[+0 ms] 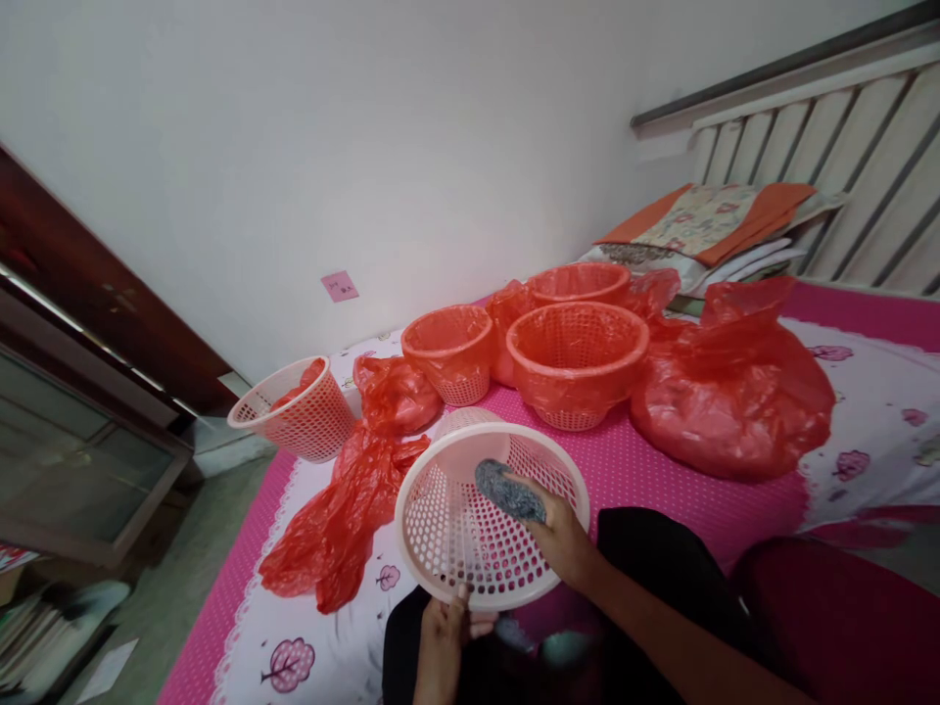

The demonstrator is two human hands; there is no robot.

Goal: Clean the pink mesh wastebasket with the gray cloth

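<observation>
A pale pink perforated plastic basket (422,490) is tilted over my lap, its mouth facing me. My left hand (447,627) grips the near rim, thumb on the inside and fingers outside below it. Inside the basket's mouth, my right hand (554,529) is closed on a dark grey scrubbing pad (508,490). Whether the pad touches the basket wall I cannot tell. Just left of the basket lies a crumpled red plastic bag (338,534) on the bedspread.
Bag-lined baskets (577,367) and a smaller one (447,357) stand behind, near the wall. A basket (312,421) with red plastic inside leans at the left. A bulging red bag (734,392) sits right. Folded bedding (705,230) is stacked by the radiator (859,147).
</observation>
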